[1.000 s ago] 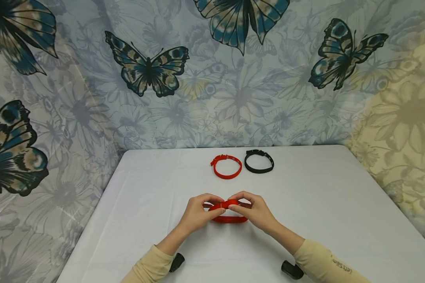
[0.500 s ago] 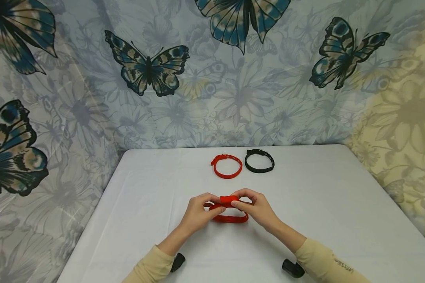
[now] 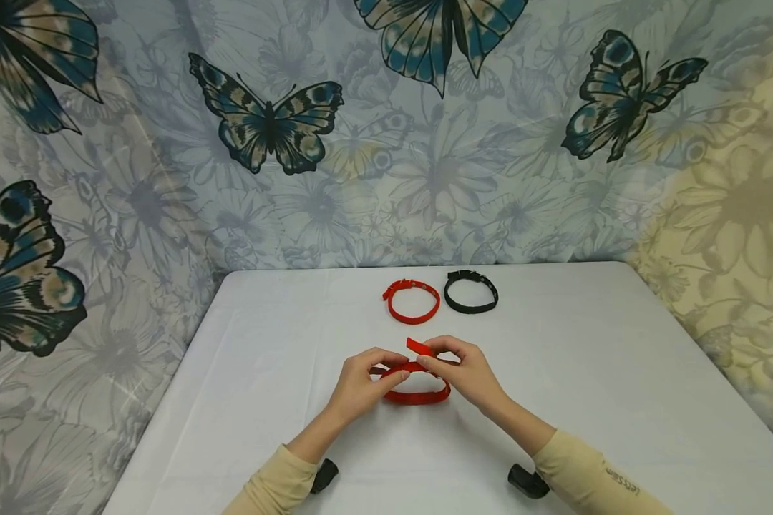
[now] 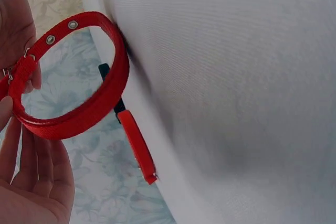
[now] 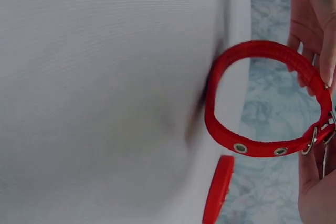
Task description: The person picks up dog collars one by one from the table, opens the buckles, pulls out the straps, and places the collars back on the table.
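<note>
A red pet collar (image 3: 415,398), closed in a loop, is held between both hands just at the white table. My left hand (image 3: 362,380) pinches its far side at the left, thumb in front. My right hand (image 3: 465,368) pinches the strap near the right, and the red strap end (image 3: 418,347) sticks up beyond its fingers. Metal eyelets (image 4: 50,40) show along the collar in the left wrist view. In the right wrist view a metal ring (image 5: 311,141) sits by the buckle, partly cut off by the frame edge.
Towards the back of the table (image 3: 283,322) lie a second red collar (image 3: 414,320) and a black collar (image 3: 472,310), both buckled into loops. Black wrist devices (image 3: 528,481) hang under the sleeves. A butterfly-print cloth (image 3: 438,186) covers the wall behind.
My right hand has risen slightly and drawn the strap end up and back, away from the loop; the end now points upward. My left hand stays nearly still.
</note>
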A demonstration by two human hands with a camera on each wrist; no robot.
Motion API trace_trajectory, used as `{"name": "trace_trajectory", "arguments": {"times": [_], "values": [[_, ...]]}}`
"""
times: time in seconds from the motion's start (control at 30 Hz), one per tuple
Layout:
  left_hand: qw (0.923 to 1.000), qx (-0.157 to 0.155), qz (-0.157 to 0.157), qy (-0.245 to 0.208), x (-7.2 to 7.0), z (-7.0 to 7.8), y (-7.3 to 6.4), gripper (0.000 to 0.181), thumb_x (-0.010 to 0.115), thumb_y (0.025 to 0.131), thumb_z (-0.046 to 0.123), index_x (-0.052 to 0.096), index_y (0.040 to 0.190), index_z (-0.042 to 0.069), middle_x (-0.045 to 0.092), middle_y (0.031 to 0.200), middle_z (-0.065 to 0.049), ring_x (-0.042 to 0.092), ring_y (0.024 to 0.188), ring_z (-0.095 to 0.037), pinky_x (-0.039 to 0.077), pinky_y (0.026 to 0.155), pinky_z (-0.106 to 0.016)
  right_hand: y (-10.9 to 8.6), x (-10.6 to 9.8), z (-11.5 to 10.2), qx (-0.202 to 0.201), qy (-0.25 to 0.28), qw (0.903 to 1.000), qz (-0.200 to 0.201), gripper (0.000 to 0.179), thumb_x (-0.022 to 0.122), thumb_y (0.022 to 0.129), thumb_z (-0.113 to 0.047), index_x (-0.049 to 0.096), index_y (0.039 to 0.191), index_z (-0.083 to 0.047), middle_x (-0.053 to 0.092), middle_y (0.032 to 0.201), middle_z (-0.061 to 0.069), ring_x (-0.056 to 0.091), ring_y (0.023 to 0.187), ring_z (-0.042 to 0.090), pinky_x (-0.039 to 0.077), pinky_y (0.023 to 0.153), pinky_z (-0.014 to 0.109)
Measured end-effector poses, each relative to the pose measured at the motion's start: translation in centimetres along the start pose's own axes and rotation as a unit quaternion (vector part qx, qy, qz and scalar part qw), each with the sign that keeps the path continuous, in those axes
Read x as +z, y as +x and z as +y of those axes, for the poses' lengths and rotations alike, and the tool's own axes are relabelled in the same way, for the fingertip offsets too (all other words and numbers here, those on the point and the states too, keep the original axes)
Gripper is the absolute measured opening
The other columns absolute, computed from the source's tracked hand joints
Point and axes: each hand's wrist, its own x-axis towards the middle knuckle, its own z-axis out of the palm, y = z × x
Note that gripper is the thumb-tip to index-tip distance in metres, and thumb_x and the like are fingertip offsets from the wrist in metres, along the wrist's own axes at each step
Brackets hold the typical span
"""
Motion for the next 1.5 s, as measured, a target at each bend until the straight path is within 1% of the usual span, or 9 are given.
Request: {"name": "trace_trajectory", "arguments": {"times": [0.1,0.3,0.4,0.53,0.77,0.97,1.23,1.3,1.5], "values": [[1.0,-0.006,0.0,-0.002,0.0,0.0,0.1,0.018,0.075,0.087,0.017,0.074,0.105,0.012,0.071,0.1,0.008,0.066,0.093,-0.009,0.056,0.077,-0.029,0.2,-0.2,-0.5,0.018,-0.018,0.9995,0.017,0.026,0.073,0.089,-0.028,0.07,0.108,-0.01,0.068,0.097,0.006,0.065,0.081,0.019,0.056,0.076,0.03],[0.9998,-0.019,0.004,0.0,-0.2,0.1,0.2,0.017,0.074,0.088,0.016,0.075,0.105,0.012,0.071,0.098,0.01,0.066,0.09,-0.008,0.056,0.075,-0.028,0.7,-0.7,-1.1,0.035,-0.07,0.9966,0.025,0.028,0.072,0.089,-0.035,0.072,0.109,-0.015,0.071,0.097,-0.002,0.065,0.09,0.015,0.052,0.081,0.034],[0.9996,-0.026,0.008,0.005,-0.2,0.0,0.3,0.017,0.073,0.089,0.016,0.075,0.105,0.01,0.071,0.098,0.01,0.065,0.09,-0.008,0.056,0.074,-0.028,1.2,-1.0,-1.0,0.055,-0.047,0.9973,0.015,0.032,0.072,0.089,-0.035,0.072,0.111,-0.011,0.072,0.099,0.006,0.066,0.092,0.017,0.054,0.082,0.036],[0.9995,-0.026,0.01,0.015,-0.2,-0.1,0.4,0.018,0.073,0.089,0.017,0.075,0.106,0.01,0.071,0.098,0.009,0.065,0.089,-0.008,0.056,0.073,-0.027,1.6,-1.1,-0.6,0.093,0.02,0.9954,0.004,0.039,0.072,0.09,-0.031,0.068,0.114,-0.002,0.07,0.105,0.016,0.068,0.091,0.021,0.056,0.083,0.04],[0.9992,-0.018,0.008,0.033,0.0,-0.4,0.3,0.014,0.072,0.089,0.016,0.077,0.102,0.015,0.071,0.094,0.008,0.065,0.084,-0.007,0.055,0.069,-0.025,1.6,-1.0,-0.3,0.126,0.066,0.9898,-0.001,0.041,0.07,0.092,-0.027,0.063,0.119,0.003,0.07,0.108,0.016,0.068,0.092,0.021,0.057,0.079,0.038],[0.9976,-0.018,0.012,0.066,0.4,-0.4,0.6,0.011,0.073,0.089,0.018,0.078,0.098,0.017,0.07,0.09,0.011,0.063,0.082,-0.005,0.055,0.069,-0.024,1.5,-1.0,-0.1,0.132,0.073,0.9885,-0.003,0.04,0.068,0.093,-0.025,0.062,0.12,0.004,0.067,0.111,0.021,0.067,0.092,0.022,0.056,0.081,0.041],[0.9936,-0.016,0.017,0.111,0.8,0.2,1.6,0.007,0.074,0.087,0.02,0.076,0.081,0.017,0.068,0.085,0.009,0.065,0.084,-0.015,0.055,0.072,-0.033,1.4,-0.8,-0.2,0.136,0.065,0.9885,-0.007,0.038,0.067,0.094,-0.026,0.062,0.121,0.001,0.069,0.109,0.014,0.067,0.096,0.024,0.056,0.082,0.04],[0.994,-0.02,0.009,0.108,0.9,0.3,1.8,0.007,0.074,0.086,0.018,0.076,0.08,0.016,0.068,0.083,0.009,0.064,0.083,-0.014,0.055,0.073,-0.035,1.4,-0.8,-0.3,0.136,0.065,0.9885,-0.008,0.038,0.067,0.094,-0.026,0.062,0.121,0.001,0.069,0.11,0.013,0.067,0.097,0.025,0.055,0.082,0.041],[0.9956,-0.055,-0.028,0.07,1.0,0.5,2.2,0.006,0.072,0.086,0.015,0.077,0.082,0.015,0.067,0.081,0.01,0.062,0.079,-0.007,0.054,0.072,-0.027,1.3,-0.6,-0.5,0.127,0.065,0.9897,-0.013,0.038,0.068,0.094,-0.026,0.063,0.119,0.003,0.069,0.109,0.014,0.067,0.098,0.026,0.054,0.084,0.045]]}}
